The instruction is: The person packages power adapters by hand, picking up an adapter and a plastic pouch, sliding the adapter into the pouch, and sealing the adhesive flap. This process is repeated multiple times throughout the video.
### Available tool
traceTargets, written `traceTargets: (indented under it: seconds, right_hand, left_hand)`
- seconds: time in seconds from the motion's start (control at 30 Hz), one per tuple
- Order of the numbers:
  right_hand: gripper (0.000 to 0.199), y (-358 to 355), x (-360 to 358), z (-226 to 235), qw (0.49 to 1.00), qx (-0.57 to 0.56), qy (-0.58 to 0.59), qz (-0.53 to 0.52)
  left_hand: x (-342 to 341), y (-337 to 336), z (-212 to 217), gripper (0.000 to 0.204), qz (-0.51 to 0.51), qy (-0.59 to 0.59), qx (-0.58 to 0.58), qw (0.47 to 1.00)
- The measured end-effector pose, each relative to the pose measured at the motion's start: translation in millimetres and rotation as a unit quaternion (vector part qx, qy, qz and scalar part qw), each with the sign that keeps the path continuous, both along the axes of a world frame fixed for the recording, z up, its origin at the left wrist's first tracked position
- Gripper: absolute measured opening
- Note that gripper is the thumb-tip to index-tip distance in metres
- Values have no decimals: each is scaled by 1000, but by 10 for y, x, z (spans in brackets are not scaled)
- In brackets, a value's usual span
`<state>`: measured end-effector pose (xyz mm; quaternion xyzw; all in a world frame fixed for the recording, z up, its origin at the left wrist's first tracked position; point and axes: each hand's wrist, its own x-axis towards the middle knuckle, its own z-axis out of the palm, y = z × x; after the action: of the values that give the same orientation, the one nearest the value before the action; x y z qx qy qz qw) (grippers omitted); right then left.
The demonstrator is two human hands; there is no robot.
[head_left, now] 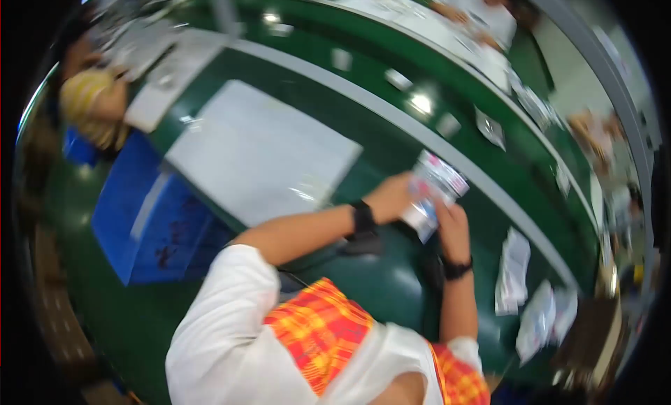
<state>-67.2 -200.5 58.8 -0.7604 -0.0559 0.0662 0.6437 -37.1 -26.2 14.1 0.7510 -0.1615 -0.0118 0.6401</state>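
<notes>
Both hands grip one clear printed packet [435, 195] above the green surface [391, 286], left hand [391, 195] fingers clasping its near edge, right hand [451, 227] fingers pinching beneath; several flat packets [514, 272] already lie rightward of the fingers; this one seems not yet laid down.

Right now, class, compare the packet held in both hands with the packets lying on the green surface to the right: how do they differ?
The held packet is lifted, gripped between the left hand and right hand; the loose packets lie flat, untouched. The held packet shows pink and blue print; the loose packets look mostly white. Both kinds are thin and glossy.
</notes>
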Motion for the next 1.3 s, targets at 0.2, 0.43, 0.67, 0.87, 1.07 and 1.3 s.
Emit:
traceTargets:
  seconds: [0.2, 0.43, 0.67, 0.87, 1.07, 1.3]
  right_hand:
    - [27, -455, 156, -71, 997, 28, 57, -52]
    - [21, -874, 342, -215, 991, -66, -77, 85]
    - [23, -574, -169, 124, 817, -457, -304, 178]
    - [14, -172, -267, 159, 838, -476, -237, 117]
    - [8, -235, -254, -136, 878, -396, -246, 110]
    - [5, -308, -146, -200, 880, -388, -244, 129]
  left_hand:
    - [85, -213, 164, 29, -17, 87, -137, 987]
    - [381, -167, -3, 15, -43, -116, 81, 989]
    - [50, 30, 219, 19, -162, -244, 346, 891]
    - [-43, -94, 145, 21, -149, -262, 375, 877]
    - [-14, -85, 49, 26, -147, -267, 337, 891]
    - [80, -60, 155, 31, -173, -277, 344, 880]
